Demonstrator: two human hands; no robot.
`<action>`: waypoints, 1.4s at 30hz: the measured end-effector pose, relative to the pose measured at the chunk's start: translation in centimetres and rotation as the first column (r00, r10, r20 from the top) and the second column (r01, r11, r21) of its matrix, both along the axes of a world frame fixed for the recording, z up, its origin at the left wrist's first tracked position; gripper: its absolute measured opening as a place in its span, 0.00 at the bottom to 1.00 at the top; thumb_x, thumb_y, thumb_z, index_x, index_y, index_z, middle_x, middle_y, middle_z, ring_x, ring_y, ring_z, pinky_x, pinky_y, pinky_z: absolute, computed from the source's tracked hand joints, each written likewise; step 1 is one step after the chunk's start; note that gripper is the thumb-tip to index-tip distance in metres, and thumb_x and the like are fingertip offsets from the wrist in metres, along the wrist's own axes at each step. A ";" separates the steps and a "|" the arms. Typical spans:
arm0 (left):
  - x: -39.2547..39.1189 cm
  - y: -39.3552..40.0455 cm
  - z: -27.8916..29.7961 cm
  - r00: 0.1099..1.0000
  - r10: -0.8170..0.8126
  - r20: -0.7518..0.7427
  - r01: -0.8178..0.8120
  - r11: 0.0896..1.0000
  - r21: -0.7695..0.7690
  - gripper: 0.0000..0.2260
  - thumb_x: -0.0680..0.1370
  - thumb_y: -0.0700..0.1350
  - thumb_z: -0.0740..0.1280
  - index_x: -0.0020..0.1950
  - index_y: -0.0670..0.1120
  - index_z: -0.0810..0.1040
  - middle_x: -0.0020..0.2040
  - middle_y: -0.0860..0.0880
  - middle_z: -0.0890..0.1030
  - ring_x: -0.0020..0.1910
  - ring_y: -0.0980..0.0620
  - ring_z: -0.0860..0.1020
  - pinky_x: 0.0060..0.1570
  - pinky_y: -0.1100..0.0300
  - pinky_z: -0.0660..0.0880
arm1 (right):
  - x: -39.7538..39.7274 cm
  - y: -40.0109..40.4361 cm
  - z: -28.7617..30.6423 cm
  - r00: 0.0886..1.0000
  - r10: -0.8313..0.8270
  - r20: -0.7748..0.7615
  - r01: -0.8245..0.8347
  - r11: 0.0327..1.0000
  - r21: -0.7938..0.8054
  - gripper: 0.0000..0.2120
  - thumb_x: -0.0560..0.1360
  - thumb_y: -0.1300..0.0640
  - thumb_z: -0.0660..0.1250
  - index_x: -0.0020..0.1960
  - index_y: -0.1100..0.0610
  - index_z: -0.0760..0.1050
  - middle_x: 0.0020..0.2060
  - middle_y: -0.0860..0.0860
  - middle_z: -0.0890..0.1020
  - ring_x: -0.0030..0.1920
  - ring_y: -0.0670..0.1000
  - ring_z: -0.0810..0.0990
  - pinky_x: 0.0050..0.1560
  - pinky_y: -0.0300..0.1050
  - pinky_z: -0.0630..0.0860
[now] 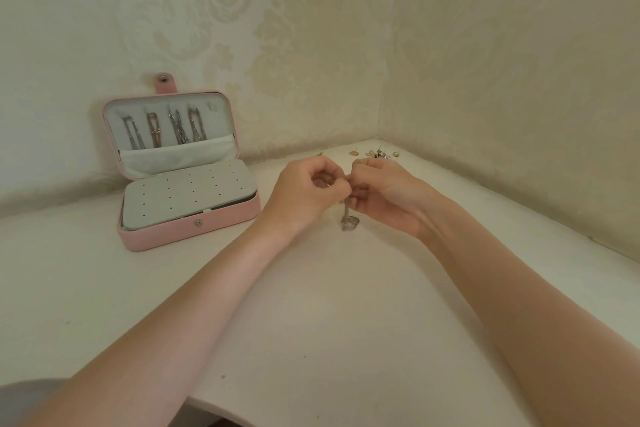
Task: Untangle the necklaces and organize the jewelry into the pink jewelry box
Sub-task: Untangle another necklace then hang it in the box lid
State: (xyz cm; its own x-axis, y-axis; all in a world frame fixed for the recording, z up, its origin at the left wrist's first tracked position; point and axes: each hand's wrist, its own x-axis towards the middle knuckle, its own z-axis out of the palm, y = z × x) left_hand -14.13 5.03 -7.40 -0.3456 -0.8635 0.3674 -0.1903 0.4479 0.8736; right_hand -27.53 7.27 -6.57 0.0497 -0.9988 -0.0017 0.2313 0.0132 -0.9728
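Observation:
The pink jewelry box [194, 230] stands open at the left on the white table. Several silver necklaces [162, 128] hang in its raised lid above a white pocket, and a grey earring panel with small holes covers the base. Near the middle of the table, my left hand [304, 191] and my right hand [384, 191] are close together, fingers curled, both pinching a thin silver necklace [348, 220]. Its chain hangs down between them and pools in a small heap on the table. The pinched part is hidden by my fingers.
A small pile of earrings and other bits of jewelry [375, 153] lies in the table's far corner, just behind my right hand. Patterned cream walls meet there. The table's curved front edge [214, 406] runs near my forearms.

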 end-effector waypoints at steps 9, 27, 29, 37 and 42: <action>0.9 -0.5 0.7 0.985 0.005 -0.174 0.028 0.982 0.187 0.11 0.76 0.37 0.62 0.34 0.45 0.75 0.26 0.54 0.71 0.25 0.57 0.67 0.25 0.66 0.65 | -0.9 0.4 0.4 0.937 -0.129 -0.324 0.066 0.978 -0.197 0.02 0.73 0.62 0.69 0.44 0.59 0.81 0.36 0.48 0.80 0.38 0.46 0.73 0.41 0.39 0.71; 0.7 -0.8 0.1 0.983 -0.097 0.158 0.077 0.989 0.129 0.08 0.74 0.38 0.63 0.35 0.44 0.74 0.27 0.52 0.71 0.26 0.52 0.67 0.26 0.62 0.67 | 0.2 0.9 0.5 0.819 -0.209 -0.534 0.038 0.949 -0.313 0.10 0.71 0.67 0.64 0.33 0.57 0.73 0.29 0.47 0.73 0.29 0.42 0.68 0.34 0.33 0.67; 0.9 -0.8 0.1 0.973 -0.036 0.228 0.045 0.998 -0.032 0.07 0.73 0.39 0.66 0.36 0.46 0.75 0.24 0.56 0.70 0.23 0.56 0.68 0.27 0.65 0.67 | 0.1 1.0 0.6 0.807 -0.188 -0.559 0.016 0.954 -0.298 0.11 0.72 0.67 0.64 0.33 0.57 0.73 0.28 0.47 0.73 0.28 0.41 0.68 0.33 0.31 0.66; 0.8 -0.7 0.2 0.986 -0.102 0.130 0.085 0.988 0.130 0.08 0.74 0.35 0.63 0.36 0.43 0.76 0.25 0.53 0.74 0.25 0.55 0.71 0.25 0.66 0.70 | -0.9 1.1 1.2 0.680 -0.109 -0.725 -0.145 0.949 -0.278 0.09 0.71 0.69 0.67 0.35 0.59 0.76 0.34 0.55 0.77 0.35 0.48 0.72 0.35 0.31 0.69; 0.8 -0.7 0.1 0.989 -0.127 0.070 0.103 0.955 0.279 0.11 0.76 0.37 0.61 0.34 0.43 0.75 0.29 0.50 0.70 0.23 0.58 0.66 0.24 0.68 0.67 | -1.0 0.9 0.9 0.654 -0.110 -0.748 -0.179 0.939 -0.295 0.11 0.69 0.70 0.67 0.34 0.57 0.73 0.32 0.52 0.76 0.35 0.47 0.72 0.38 0.35 0.70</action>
State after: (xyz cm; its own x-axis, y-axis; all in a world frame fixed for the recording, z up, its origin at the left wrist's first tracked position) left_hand -13.36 4.36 -7.30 -0.4686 -0.8791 0.0868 -0.2311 0.2168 0.9485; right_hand -28.48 8.20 -5.71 0.2105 -0.9435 0.2560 -0.5655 -0.3311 -0.7554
